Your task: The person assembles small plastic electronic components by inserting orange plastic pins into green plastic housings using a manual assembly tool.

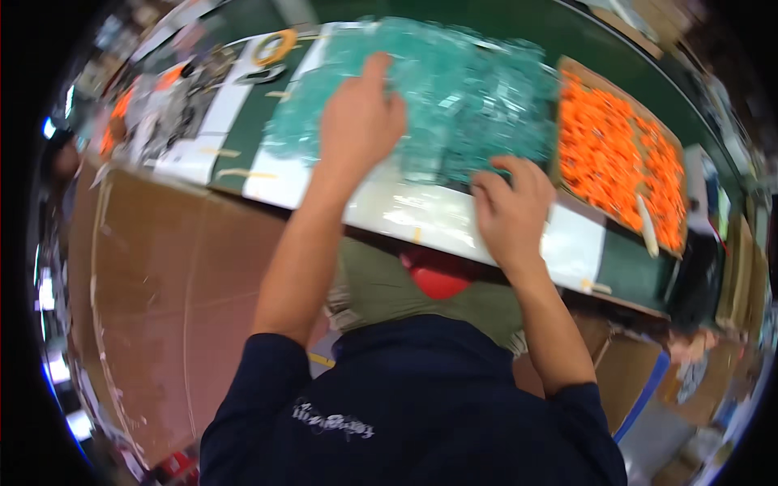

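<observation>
A broad layer of translucent teal-green plastic pieces (438, 89), perhaps small bags, covers much of the table's middle; motion blur hides their exact shape. My left hand (361, 121) lies over the left part of this layer, index finger stretched away from me and thumb apart, with nothing visible in it. At the layer's near right edge is my right hand (516, 206), its fingers bent and spread, thumb apart from them. I see nothing held there either. To its right stands a shallow cardboard box (565, 66) of many small orange parts (600, 134).
A yellow tape roll (274, 47) lies at the far left, near clear bags and other orange items. A pale-handled tool (647, 227) rests on the orange parts. White sheets (575, 247) cover parts of the green tabletop. A large carton (178, 300) stands at my left.
</observation>
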`<state>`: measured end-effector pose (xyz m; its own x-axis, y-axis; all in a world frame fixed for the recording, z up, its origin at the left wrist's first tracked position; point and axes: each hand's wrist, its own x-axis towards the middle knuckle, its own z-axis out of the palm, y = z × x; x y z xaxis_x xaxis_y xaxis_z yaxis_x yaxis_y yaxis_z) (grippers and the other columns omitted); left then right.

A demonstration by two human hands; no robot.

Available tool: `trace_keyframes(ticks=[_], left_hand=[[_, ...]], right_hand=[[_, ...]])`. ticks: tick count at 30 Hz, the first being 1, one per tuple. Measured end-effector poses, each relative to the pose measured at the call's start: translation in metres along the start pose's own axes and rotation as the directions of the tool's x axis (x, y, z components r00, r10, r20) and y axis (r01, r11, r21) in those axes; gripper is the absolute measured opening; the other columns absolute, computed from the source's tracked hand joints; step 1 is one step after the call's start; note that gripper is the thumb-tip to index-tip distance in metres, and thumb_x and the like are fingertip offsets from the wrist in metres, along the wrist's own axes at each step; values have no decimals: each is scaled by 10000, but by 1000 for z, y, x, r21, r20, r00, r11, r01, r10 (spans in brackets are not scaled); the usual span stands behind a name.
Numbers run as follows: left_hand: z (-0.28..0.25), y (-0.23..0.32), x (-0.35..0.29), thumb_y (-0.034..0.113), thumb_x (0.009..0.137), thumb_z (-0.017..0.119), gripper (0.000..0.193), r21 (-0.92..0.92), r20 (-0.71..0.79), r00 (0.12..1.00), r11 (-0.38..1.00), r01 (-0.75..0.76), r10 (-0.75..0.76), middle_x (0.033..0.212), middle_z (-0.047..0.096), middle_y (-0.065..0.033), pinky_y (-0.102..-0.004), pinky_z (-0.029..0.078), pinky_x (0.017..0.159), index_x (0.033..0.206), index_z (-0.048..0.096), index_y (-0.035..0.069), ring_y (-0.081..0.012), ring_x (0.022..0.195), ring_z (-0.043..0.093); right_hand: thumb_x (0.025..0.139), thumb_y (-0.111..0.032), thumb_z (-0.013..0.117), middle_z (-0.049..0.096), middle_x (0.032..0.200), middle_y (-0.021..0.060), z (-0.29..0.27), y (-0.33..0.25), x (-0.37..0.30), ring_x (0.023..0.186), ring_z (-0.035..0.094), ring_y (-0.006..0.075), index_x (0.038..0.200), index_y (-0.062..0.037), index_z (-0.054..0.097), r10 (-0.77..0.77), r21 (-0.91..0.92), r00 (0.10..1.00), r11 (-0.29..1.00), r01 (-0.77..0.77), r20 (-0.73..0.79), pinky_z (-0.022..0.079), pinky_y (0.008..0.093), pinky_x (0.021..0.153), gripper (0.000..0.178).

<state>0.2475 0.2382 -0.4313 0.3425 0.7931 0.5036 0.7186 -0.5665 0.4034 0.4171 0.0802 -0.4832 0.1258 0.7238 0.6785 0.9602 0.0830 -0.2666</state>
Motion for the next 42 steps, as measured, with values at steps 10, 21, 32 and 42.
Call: trace_keyframes(ticks=[10, 21, 32, 42], left_hand=[[-23, 36, -62, 72, 899, 579, 545, -803, 100, 989, 577, 147, -112, 1035, 684, -157, -368, 507, 725, 1410, 391, 49, -275, 840, 635], [-17, 27, -97, 32, 907, 608, 579, -878, 451, 881, 248, 409, 144, 1330, 544, -161, -313, 513, 743, 1444, 392, 34, -223, 936, 619], [-23, 26, -110, -42, 783, 702, 641, -876, 266, 957, 383, 292, -120, 1346, 492, -147, -265, 525, 669, 1383, 487, 14, -209, 872, 596], [-5, 51, -103, 25, 769, 723, 465, -673, 183, 890, 713, -196, 417, 1323, 601, -116, -367, 436, 917, 1223, 630, 60, -270, 1078, 562]], right_hand=[[758, -150, 776, 589, 1295, 86, -9, -11, 0, 1213, 523, 303, 1018, -107, 703, -47, -138, 989, 988, 66, 137, 383, 423, 1021, 274], [722, -221, 804, 573, 1335, 121, 15, 1, 0, 1205, 521, 343, 1076, -60, 684, 56, -158, 997, 986, -48, 47, 369, 467, 1034, 406], [757, -69, 748, 640, 1226, 134, -24, -16, -9, 1106, 590, 310, 989, -65, 693, 8, -45, 996, 999, -4, 94, 441, 380, 975, 238], [810, 58, 648, 709, 963, 88, -70, 17, -48, 920, 639, 234, 977, -19, 716, 218, 284, 966, 925, -251, 142, 491, 303, 857, 196]])
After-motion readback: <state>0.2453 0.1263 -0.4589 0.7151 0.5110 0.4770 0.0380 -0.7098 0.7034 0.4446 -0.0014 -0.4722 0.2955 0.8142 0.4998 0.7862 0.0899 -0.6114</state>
